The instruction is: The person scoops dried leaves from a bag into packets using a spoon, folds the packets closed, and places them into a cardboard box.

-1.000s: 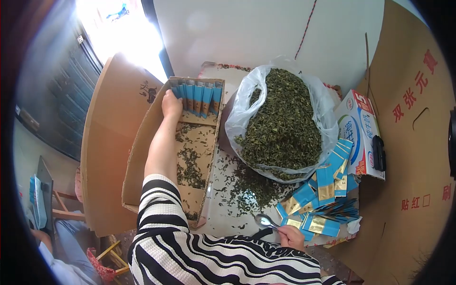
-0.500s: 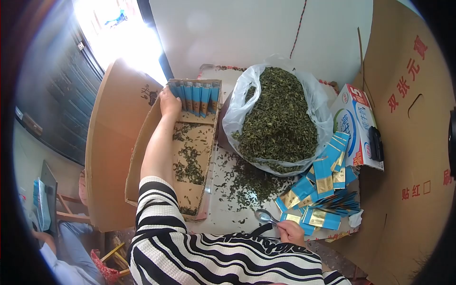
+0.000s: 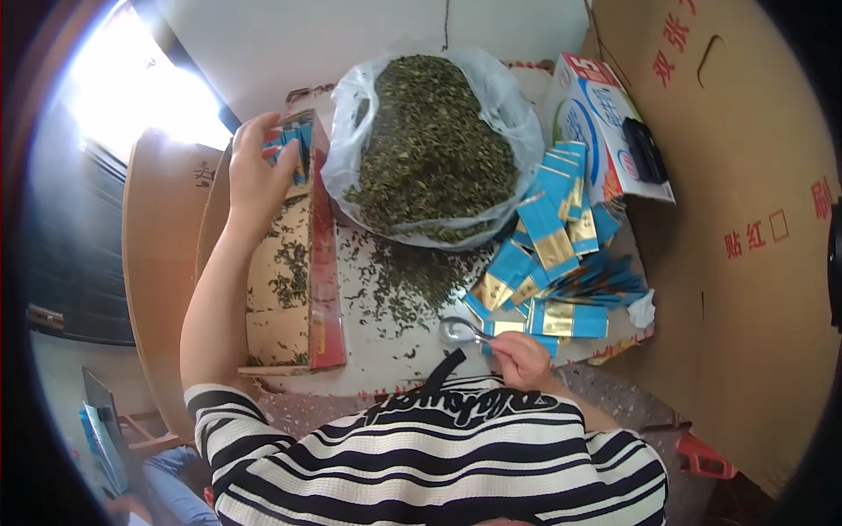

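Note:
My left hand [image 3: 259, 180] is raised over the far end of a long cardboard box [image 3: 329, 307], fingers and thumb apart, with nothing seen in them. Behind its fingers, blue sachets [image 3: 300, 140] stand in a row in the box, partly hidden by the hand. Dried leaves [image 3: 294, 272] are scattered over the box floor. Near the table's front edge, my right hand [image 3: 524, 359] is closed round the handle of a metal spoon [image 3: 460, 330], its bowl pointing left. Loose blue and gold sachets [image 3: 551, 241] lie in a heap just beyond that hand.
A clear plastic bag [image 3: 344, 180] heaped with dried leaves [image 3: 438, 145] stands mid-table, with spilled leaves [image 3: 412, 276] in front. A printed carton [image 3: 586, 131] carrying a black object [image 3: 645, 151] is at the right. Large cardboard [image 3: 745, 175] walls the right side. Another person's leg [image 3: 175, 482] shows lower left.
My left hand has lifted off the sachets in the box and its fingers have spread. The view has shifted, so the table appears further left and higher. My right hand keeps the spoon.

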Tool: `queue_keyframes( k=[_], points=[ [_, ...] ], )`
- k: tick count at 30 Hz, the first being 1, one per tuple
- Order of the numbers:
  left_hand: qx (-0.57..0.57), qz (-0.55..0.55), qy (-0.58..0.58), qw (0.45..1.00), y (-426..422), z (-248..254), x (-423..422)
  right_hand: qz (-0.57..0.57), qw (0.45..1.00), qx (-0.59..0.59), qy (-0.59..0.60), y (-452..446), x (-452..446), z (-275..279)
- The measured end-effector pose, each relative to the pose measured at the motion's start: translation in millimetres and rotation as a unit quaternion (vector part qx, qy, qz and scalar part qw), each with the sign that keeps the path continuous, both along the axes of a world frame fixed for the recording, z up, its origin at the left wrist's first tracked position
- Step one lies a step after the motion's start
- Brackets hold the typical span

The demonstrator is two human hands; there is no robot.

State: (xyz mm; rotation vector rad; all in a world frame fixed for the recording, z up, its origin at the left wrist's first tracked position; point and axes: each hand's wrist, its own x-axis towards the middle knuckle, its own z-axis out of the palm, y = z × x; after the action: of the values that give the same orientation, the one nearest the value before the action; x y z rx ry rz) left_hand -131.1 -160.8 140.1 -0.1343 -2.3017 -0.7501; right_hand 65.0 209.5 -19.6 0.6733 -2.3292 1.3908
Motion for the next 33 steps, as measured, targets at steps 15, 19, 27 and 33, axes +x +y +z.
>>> queue_keyframes(
  k=[15,19,27,33],
  points=[
    [-0.130,-0.254,-0.466,0.837,218.7,-91.7,108.5,-0.115,0.988,-0.099,-0.039,50.2,18.8,14.1],
    [-0.109,-0.151,-0.424,0.886,239.2,-113.9,103.9,-0.120,0.987,-0.097,-0.035,54.3,20.0,10.9],
    [-0.046,-0.149,-0.324,0.933,242.6,-160.7,108.8,-0.133,0.984,-0.117,-0.028,58.5,16.4,13.0],
    [0.053,-0.195,-0.287,0.936,212.3,-146.0,127.6,-0.131,0.986,-0.101,-0.009,59.8,11.7,20.8]
  ],
)
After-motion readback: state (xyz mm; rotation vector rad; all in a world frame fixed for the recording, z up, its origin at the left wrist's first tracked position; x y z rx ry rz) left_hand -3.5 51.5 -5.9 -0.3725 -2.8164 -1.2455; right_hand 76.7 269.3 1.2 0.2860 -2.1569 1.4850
